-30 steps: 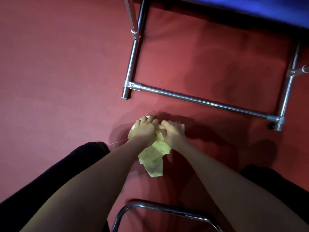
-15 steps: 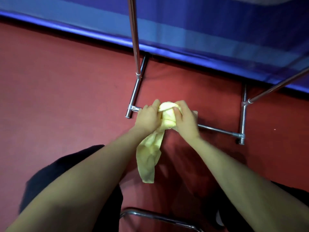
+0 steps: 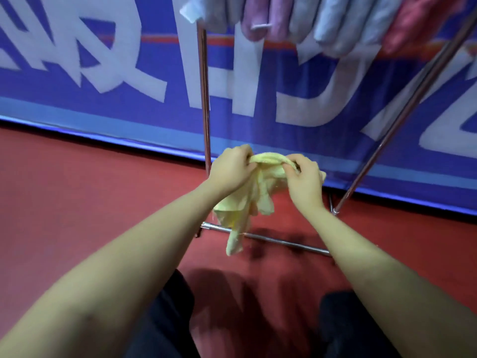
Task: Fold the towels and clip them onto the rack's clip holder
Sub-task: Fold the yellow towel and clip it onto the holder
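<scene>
A crumpled yellow towel (image 3: 247, 202) hangs in the air in front of me, held by both hands at its top edge. My left hand (image 3: 231, 166) grips the left end of that edge. My right hand (image 3: 304, 177) pinches the right end, fingers curled over the cloth. The towel's loose tail droops toward the floor. Behind it stands the metal rack (image 3: 205, 99), with an upright pole, a slanted pole and a floor bar. Several folded towels (image 3: 296, 19), pink, grey and red, hang along the rack's top.
A blue banner (image 3: 103, 81) with large white characters stands behind the rack. The floor (image 3: 77, 202) is red. My dark-clothed knees (image 3: 167, 326) fill the bottom of the view.
Both hands have lifted the yellow towel off the floor to mid height. The view has tilted up, showing the banner and the hanging towels.
</scene>
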`<state>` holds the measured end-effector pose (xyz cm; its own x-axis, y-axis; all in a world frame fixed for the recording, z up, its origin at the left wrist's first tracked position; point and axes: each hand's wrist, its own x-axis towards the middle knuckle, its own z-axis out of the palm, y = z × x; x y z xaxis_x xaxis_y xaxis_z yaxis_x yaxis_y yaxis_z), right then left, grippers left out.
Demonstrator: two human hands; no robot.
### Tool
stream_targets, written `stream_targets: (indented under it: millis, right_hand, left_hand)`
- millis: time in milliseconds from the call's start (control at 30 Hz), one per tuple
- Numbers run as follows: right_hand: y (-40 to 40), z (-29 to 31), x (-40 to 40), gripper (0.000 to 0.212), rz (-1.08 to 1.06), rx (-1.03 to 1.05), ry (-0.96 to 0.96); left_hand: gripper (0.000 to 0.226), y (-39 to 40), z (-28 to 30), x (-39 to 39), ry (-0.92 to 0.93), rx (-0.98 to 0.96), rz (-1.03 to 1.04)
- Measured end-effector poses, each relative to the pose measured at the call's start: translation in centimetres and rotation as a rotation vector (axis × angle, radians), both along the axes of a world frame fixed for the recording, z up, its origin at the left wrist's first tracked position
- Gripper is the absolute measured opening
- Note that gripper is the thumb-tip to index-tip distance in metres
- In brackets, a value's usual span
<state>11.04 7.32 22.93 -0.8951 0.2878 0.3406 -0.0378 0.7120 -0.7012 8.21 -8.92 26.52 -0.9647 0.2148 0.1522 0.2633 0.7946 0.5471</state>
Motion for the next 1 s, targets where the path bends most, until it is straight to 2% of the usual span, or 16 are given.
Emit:
stream_targets:
  millis: [233,367,533,600,767,900,933,1000]
  right_hand:
    - [0.4,8.6,0.6,0.013,-0.076,-0.017,0.217]
    - [0.5,11.3,1.6,0.025,-0.024,-0.148,0.313]
    - [1.1,11.3,2.7,0.029,0.055,0.015,0.250]
    - [0.9,11.4,3.1,0.034,0.087,0.010,0.237]
    - [-0.8,13.4,3.7,0.041,0.221,0.042,0.360]
    - [-2.0,15.0,3.9,0.056,0.332,0.131,0.210]
    - [-2.2,15.1,3.7,0.054,0.331,0.174,0.153]
    - [-2.3,15.0,3.2,0.024,0.295,0.227,0.144]
  left_hand:
    - [0.019,2.0,10.4,0.9,0.203,0.142,0.004]
    - [0.036,2.3,14.8,0.9,0.242,0.262,-0.011]
    - [0.034,2.6,18.2,1.1,0.295,0.287,-0.008]
    - [0.039,2.7,19.3,1.3,0.320,0.294,0.021]
    - [0.045,2.7,21.2,1.1,0.379,0.190,0.169]
    - [0.037,2.5,22.0,1.0,0.367,0.178,0.222]
    - [0.034,2.5,22.1,1.0,0.364,0.187,0.229]
    - [0.023,2.3,22.3,1.0,0.368,0.204,0.234]
